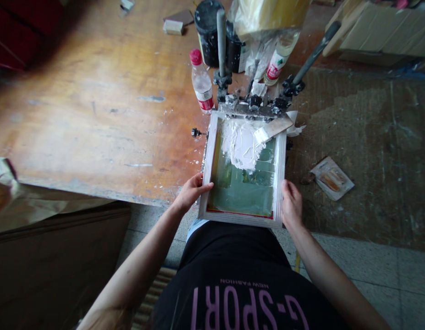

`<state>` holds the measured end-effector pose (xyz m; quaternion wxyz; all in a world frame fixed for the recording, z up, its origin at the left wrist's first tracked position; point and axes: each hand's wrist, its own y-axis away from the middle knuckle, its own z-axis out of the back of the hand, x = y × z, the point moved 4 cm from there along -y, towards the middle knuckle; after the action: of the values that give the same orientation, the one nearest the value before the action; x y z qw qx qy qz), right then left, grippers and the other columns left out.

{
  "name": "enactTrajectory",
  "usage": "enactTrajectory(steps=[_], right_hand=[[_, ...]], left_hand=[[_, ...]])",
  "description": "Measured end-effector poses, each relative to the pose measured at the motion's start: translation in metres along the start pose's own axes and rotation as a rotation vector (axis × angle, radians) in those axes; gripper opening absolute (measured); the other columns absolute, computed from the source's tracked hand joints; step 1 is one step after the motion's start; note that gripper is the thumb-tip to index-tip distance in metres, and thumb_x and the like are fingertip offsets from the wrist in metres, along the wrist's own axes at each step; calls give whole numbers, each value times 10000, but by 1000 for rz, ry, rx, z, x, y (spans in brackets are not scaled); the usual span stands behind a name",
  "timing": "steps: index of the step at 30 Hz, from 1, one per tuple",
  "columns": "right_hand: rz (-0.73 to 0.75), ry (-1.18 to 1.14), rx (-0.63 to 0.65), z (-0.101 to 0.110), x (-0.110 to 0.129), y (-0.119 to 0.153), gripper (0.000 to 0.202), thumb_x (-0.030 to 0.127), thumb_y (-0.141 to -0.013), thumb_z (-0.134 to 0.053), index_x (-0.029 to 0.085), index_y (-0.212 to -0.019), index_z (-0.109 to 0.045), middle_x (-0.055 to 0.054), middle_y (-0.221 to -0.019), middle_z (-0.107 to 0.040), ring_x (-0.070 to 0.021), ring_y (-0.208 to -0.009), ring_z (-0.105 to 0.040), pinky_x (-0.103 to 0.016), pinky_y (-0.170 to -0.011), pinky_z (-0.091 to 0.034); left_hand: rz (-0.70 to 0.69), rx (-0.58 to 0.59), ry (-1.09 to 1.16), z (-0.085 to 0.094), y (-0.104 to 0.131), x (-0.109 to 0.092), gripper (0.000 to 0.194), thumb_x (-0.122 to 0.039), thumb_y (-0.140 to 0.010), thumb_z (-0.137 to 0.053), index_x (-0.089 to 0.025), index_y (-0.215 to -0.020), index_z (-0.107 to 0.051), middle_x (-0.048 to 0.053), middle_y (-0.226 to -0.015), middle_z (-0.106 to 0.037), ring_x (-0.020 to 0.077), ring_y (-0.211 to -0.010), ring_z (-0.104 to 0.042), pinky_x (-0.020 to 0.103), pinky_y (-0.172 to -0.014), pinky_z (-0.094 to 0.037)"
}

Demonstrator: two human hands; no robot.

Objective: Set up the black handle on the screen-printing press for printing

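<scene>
A silk-screen frame (278, 183) with pale metal sides and a green mesh (241, 197) lies in front of me, its far side at a black clamp (250, 109). Thick white ink (240, 146) is spread over the far half of the mesh. On the ink, at the far right corner, rests a squeegee (274, 129) with a whitened edge. My left hand (191, 192) grips the frame's left side, thumb on top. Against the right side, near the front corner, my right hand (292, 201) is closed, its fingertips partly hidden by the frame.
A red-capped plastic bottle (201, 85) and a second bottle (277, 62) stand behind the frame, near dark tubs (208, 34). Two grey bars (221, 43) rise from the clamp. A small packet (332, 178) lies to the right. A cardboard box (387, 36) sits at the far right.
</scene>
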<state>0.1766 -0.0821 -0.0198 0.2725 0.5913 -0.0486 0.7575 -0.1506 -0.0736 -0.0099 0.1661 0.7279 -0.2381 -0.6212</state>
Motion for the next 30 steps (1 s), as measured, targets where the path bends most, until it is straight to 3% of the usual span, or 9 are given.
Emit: enactTrajectory(steps=[30], right_hand=[[-17,-76,26,-4,6,4,461,621,-752,-622,177,-862,-681,-24,-809,-680,-171,-744,-565,-276,-682,-427]], left_hand=[[7,-16,62,-3,3,0,370,-349,-699,-760,-169,-974,-590,-25,-752,-643,118,-668,-576,232,-646,-440]])
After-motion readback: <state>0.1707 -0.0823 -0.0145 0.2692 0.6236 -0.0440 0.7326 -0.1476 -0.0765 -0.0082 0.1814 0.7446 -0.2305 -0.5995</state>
